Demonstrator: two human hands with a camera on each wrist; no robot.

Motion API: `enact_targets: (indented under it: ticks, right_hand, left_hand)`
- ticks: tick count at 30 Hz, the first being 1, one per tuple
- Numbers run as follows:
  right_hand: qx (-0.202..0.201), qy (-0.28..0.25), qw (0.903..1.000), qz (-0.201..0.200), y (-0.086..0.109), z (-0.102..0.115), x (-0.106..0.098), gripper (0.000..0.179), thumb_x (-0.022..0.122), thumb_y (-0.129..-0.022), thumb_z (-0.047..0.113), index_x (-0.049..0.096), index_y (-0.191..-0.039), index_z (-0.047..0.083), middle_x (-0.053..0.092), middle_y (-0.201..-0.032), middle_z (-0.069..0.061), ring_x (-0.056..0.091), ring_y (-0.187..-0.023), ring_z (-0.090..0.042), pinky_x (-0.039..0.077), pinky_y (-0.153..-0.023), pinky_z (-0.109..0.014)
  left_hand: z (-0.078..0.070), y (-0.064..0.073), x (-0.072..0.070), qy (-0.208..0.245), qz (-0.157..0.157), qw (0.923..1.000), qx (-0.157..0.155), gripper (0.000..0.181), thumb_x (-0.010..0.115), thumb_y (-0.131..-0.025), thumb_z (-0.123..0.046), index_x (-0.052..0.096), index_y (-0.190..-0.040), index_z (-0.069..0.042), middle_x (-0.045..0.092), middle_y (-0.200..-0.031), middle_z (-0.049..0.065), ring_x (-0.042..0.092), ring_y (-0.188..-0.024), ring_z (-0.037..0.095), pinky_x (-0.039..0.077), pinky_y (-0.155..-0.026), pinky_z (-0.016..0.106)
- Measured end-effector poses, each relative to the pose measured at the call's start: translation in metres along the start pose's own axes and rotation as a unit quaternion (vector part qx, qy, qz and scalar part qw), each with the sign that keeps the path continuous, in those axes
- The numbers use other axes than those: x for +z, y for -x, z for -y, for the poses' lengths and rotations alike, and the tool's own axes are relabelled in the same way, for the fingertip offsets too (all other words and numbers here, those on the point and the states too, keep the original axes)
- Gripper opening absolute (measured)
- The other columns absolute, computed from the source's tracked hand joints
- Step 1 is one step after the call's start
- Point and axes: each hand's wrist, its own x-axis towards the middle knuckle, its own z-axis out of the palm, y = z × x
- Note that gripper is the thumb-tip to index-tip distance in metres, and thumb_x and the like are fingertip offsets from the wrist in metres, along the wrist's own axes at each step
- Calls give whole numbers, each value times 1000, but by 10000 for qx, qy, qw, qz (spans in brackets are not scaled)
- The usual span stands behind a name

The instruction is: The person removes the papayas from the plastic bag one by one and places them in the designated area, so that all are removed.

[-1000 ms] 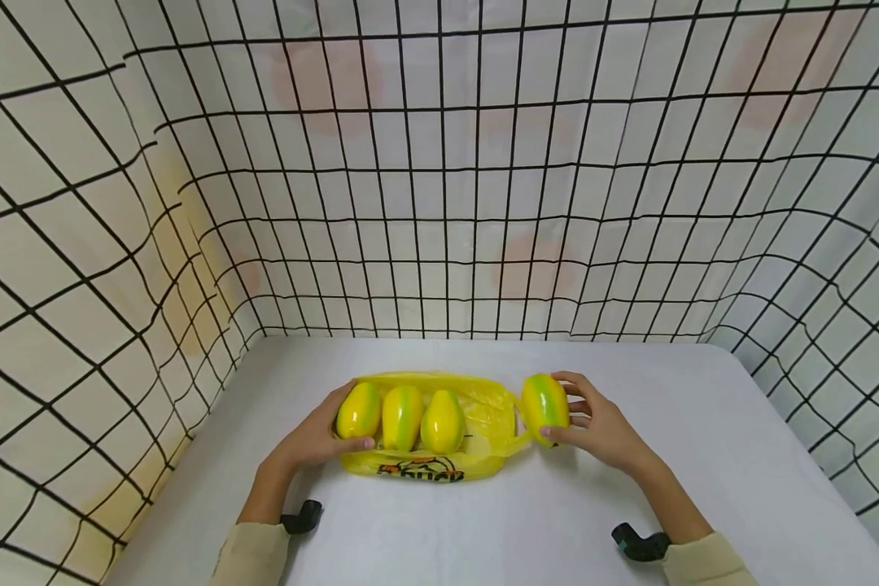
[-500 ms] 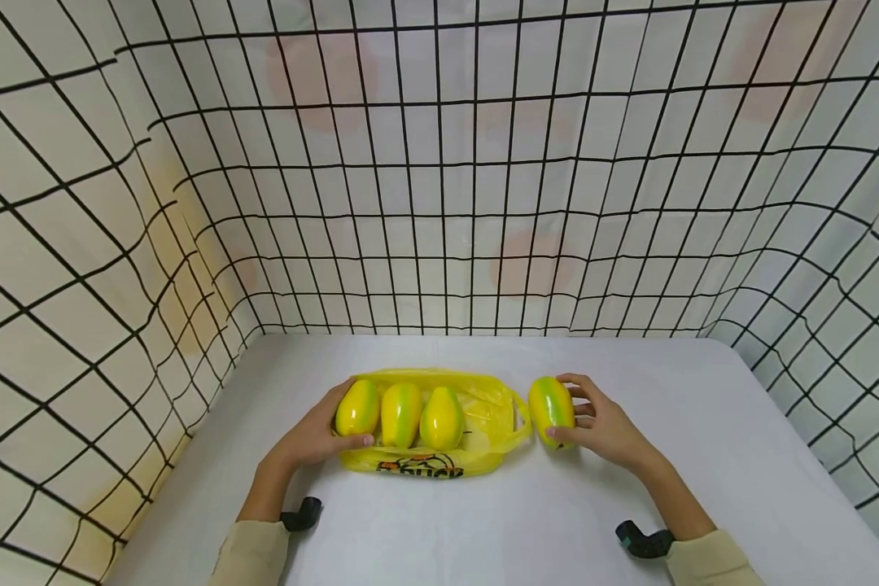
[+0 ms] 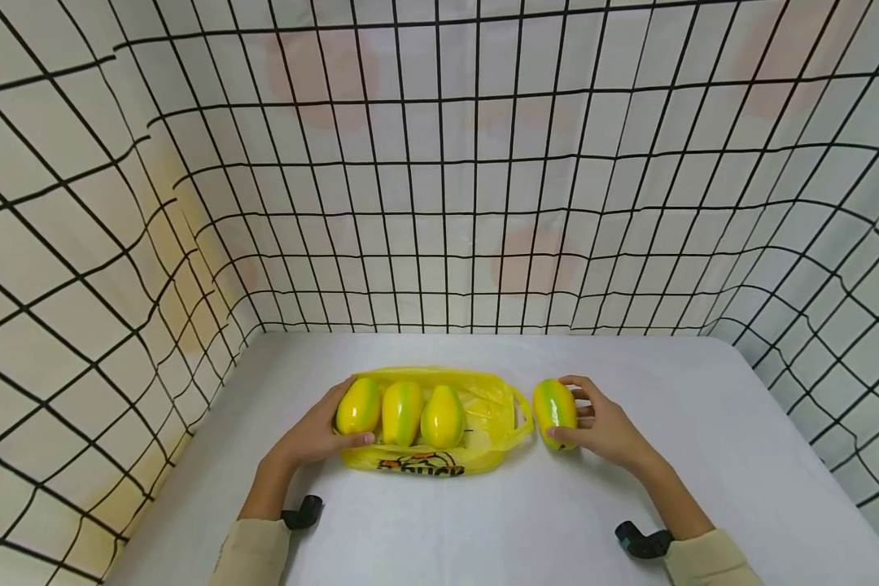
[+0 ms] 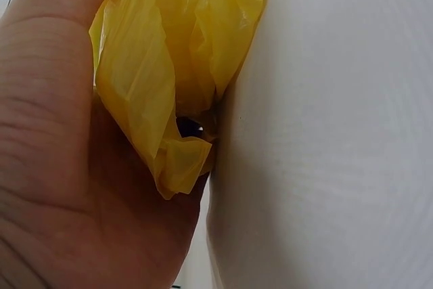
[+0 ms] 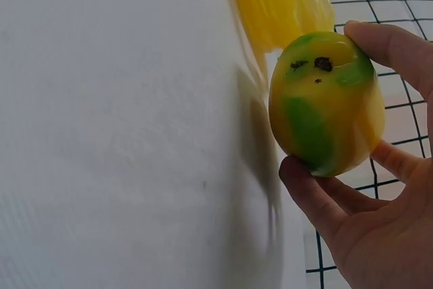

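A yellow plastic bag (image 3: 494,407) with dark print lies on its side, mouth spread. Three glossy yellow-green fruits that look like papayas rest in a row on it: a left one (image 3: 359,407), a middle one (image 3: 403,413) and a right one (image 3: 443,417). My left hand (image 3: 322,427) grips the bag's left end around the left papaya, thumb in front; crumpled film fills its grasp in the left wrist view. Past the bag's right handle, my right hand (image 3: 604,427) holds another papaya (image 5: 325,103) between thumb and fingertips, close over the table, its dark-spotted end facing the wrist camera.
The white-covered table (image 3: 483,529) spreads under both hands. A black wire grid (image 3: 476,216) with pale sheeting behind it walls in the back and both sides. Black wrist mounts (image 3: 303,513) stick out inward from both wrists.
My right hand has shifted slightly to the right with its papaya, which has come away from the bag's handle. The left hand and the three papayas in the bag stay put.
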Motion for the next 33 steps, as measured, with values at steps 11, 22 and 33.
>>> enact_targets:
  ticks: [11,22,33]
  right_hand:
    - [-125,-8,9999,109,-1,6,15,86,80,-73,52,34,-144,34,43,-145,-12,59,-115,-31,58,-83,-38]
    - [-145,97,9993,335,2,6,16,88,72,-79,58,27,-149,31,36,-153,-9,52,-126,-34,52,-97,-47]
    - [-211,166,9989,381,5,5,7,88,67,-83,58,25,-152,24,42,-147,-13,52,-124,-37,51,-96,-49]
  left_hand:
    - [0,-1,0,-3,1,10000,-52,110,76,-70,-63,15,-155,-31,34,-152,-5,43,-130,19,35,-111,54]
    - [0,1,1,65,44,10000,-47,109,76,-71,-61,15,-155,-30,35,-151,-5,43,-129,20,34,-112,54]
    - [3,0,0,-12,-42,10000,81,108,75,-72,-63,15,-155,-31,34,-152,-6,42,-131,20,35,-111,55]
